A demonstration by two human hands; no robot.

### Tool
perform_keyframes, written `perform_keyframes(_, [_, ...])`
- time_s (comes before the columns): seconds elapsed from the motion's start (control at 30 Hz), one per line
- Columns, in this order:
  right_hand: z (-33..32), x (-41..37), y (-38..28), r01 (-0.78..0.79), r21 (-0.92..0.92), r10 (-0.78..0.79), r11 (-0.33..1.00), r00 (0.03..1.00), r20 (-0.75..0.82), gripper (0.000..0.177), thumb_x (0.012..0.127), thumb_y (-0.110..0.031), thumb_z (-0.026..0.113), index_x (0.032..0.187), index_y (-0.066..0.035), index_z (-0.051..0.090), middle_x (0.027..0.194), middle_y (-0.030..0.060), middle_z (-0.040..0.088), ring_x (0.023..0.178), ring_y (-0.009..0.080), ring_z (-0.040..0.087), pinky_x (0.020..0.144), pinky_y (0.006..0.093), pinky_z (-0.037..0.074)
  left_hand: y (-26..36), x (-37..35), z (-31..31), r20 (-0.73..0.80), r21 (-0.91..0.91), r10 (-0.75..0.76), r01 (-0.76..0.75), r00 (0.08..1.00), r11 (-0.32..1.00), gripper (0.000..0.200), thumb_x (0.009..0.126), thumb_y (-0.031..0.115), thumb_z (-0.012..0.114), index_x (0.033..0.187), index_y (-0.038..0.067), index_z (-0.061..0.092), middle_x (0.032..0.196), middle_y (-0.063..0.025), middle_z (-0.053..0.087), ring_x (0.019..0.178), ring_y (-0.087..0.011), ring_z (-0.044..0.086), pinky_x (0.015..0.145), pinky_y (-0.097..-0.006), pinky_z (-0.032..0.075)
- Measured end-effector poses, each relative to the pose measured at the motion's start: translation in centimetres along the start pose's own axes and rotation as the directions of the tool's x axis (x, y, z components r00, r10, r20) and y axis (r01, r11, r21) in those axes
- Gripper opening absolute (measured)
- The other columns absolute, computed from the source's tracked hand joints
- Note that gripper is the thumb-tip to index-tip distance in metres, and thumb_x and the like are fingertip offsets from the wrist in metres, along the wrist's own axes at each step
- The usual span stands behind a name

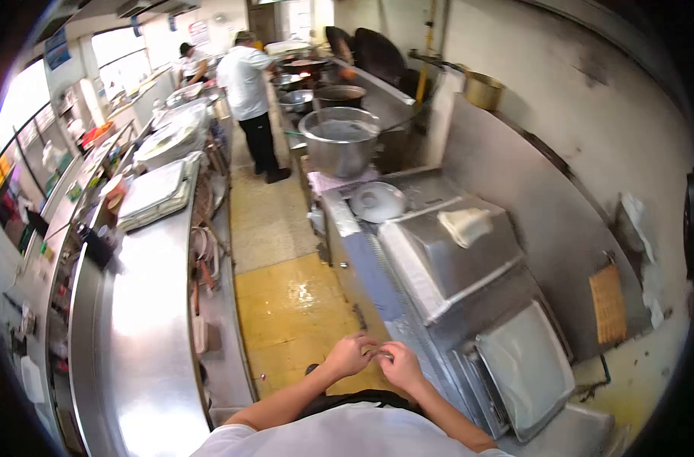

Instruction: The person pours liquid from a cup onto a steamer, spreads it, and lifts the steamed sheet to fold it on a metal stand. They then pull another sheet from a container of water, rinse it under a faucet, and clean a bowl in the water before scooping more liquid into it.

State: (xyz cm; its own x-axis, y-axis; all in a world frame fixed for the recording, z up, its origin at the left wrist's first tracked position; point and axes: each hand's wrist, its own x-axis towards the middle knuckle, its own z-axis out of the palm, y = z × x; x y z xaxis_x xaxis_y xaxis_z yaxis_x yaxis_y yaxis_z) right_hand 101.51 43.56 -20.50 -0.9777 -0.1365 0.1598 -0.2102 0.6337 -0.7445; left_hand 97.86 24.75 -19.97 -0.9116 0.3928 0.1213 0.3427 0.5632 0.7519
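In front of my waist, my left hand (pixel 350 356) and my right hand (pixel 401 365) meet at the fingertips. Both have curled, pinched fingers; whatever lies between them, if anything, is too small to make out. Beneath them is the yellow tiled floor (pixel 286 293). Close on the right runs a steel counter with a blue-grey cloth (pixel 371 276) along its edge. A sloped steel cover (pixel 469 263) with a folded pale cloth (pixel 466 226) on top stands there, beside a tray (pixel 526 369) covered with a whitish sheet.
A long steel table (pixel 153 305) borders the aisle on the left, with stacked white trays (pixel 153 194) farther along. Ahead right are a large steel pot (pixel 339 152) and a round lid (pixel 377 202). One person (pixel 246 84) stands at the stoves; another (pixel 191 65) works farther back.
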Motion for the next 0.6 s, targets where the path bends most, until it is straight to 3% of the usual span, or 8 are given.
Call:
perform_keyframes(0.1, [5.1,5.1,-2.6,0.092,0.022,-0.093,0.996,0.993,0.075,0.022,0.084,-0.017,0.070,0.098,0.000,0.073,0.105,0.0183,0.070,0.095,0.0362,0.069,0.084,0.0421,0.056,-5.9,-0.3,-5.2,0.057,-0.109,-0.252,0.256,0.966,0.960,0.023,0.086,0.017,0.069,0.106,0.007,0.074,0.104,-0.0191,0.070,0.092,-0.0378,0.069,0.083,-0.0443,0.056])
perform_keyframes(0.2, [9.5,9.9,-6.1,0.073,0.053,-0.082,0.996,0.978,0.193,0.023,0.086,-0.016,0.069,0.101,0.001,0.072,0.105,0.0185,0.070,0.090,0.0343,0.070,0.078,0.0382,0.057,-10.1,-0.7,-10.5,-0.066,0.014,-0.294,0.296,0.953,0.955,0.023,0.091,0.018,0.067,0.110,0.006,0.073,0.103,-0.0185,0.072,0.090,-0.0335,0.071,0.080,-0.0421,0.057])
perform_keyframes(0.3, [13.2,14.4,-9.9,0.012,0.128,-0.046,0.992,0.962,0.270,0.023,0.086,-0.018,0.068,0.101,-0.001,0.072,0.106,0.0206,0.069,0.100,0.0399,0.066,0.087,0.0450,0.053,-13.7,-0.7,-14.6,-0.184,-0.053,-0.303,0.299,0.935,0.953,0.024,0.092,0.018,0.067,0.111,0.005,0.072,0.102,-0.0177,0.072,0.088,-0.0326,0.071,0.080,-0.0418,0.057])
perform_keyframes(0.5, [16.3,21.2,-12.9,0.102,0.142,-0.142,0.985,0.940,0.312,0.024,0.088,-0.020,0.067,0.103,-0.001,0.071,0.109,0.0193,0.069,0.101,0.0386,0.066,0.088,0.0438,0.053,-17.2,2.2,-20.2,-0.196,-0.114,-0.319,0.302,0.927,0.947,0.027,0.090,0.016,0.070,0.114,0.004,0.071,0.105,-0.0178,0.071,0.087,-0.0316,0.071,0.079,-0.0406,0.057])
perform_keyframes(0.6, [16.9,24.3,-11.7,0.082,0.119,-0.113,0.990,0.952,0.284,0.023,0.088,-0.021,0.068,0.100,-0.001,0.072,0.105,0.0188,0.070,0.096,0.0379,0.067,0.084,0.0433,0.054,-18.9,4.9,-21.2,-0.184,-0.136,-0.304,0.282,0.935,0.950,0.029,0.089,0.014,0.071,0.116,0.003,0.070,0.104,-0.0180,0.070,0.087,-0.0312,0.071,0.078,-0.0401,0.057])
